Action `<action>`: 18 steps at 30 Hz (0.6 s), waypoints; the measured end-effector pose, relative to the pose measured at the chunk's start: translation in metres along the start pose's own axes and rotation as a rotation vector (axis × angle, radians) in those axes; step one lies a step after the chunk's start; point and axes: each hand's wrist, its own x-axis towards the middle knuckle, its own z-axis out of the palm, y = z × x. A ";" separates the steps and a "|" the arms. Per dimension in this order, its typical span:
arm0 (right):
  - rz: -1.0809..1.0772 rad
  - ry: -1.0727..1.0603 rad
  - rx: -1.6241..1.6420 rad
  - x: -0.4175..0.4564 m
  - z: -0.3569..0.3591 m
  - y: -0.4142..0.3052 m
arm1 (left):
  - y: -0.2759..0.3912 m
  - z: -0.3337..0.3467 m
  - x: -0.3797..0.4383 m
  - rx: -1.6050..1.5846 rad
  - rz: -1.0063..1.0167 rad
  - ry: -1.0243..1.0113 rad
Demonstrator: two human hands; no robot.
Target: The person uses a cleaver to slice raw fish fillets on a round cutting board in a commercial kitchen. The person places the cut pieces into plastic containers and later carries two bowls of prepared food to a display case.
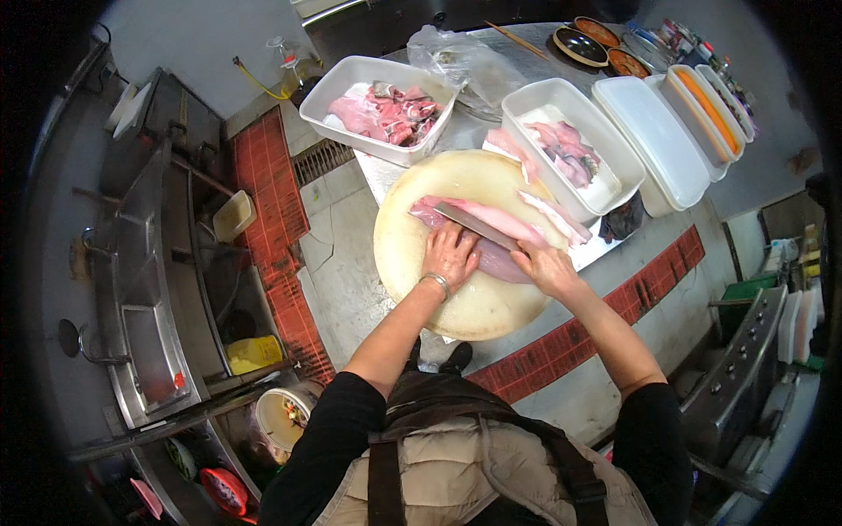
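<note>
A large fish fillet (pixel 510 263) lies on a round, pale cutting board (pixel 408 263). My right hand (pixel 546 266) is closed on a broad-bladed kitchen knife (pixel 477 225), whose blade runs along the fillet towards the upper left. My left hand (pixel 452 253) presses its fingers on the fillet beside the blade; a metal bangle circles that wrist. Beyond the blade lies a pinker strip of fish (pixel 493 214). A narrow pale strip of fish (pixel 552 214) rests at the board's right edge. Another fillet piece (pixel 510 150) is just behind the board, next to a tub.
One white plastic tub (pixel 316 108) holds fish chunks with bone; another tub (pixel 621 154) holds fish pieces. Right of it stand a lidded tub (pixel 651 131), narrow containers and bowls (pixel 580 46). A clear plastic bag (pixel 460 62) lies behind. Metal sinks (pixel 154 355) line the left.
</note>
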 end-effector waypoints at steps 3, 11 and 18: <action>0.051 -0.046 0.050 0.002 0.009 0.010 | 0.000 -0.002 0.000 -0.025 0.015 0.012; 0.388 -0.288 -0.094 0.000 0.075 0.062 | -0.004 -0.002 0.000 -0.049 -0.024 -0.017; 0.394 -0.302 -0.028 0.015 0.060 0.033 | 0.002 0.000 -0.004 -0.071 0.007 -0.060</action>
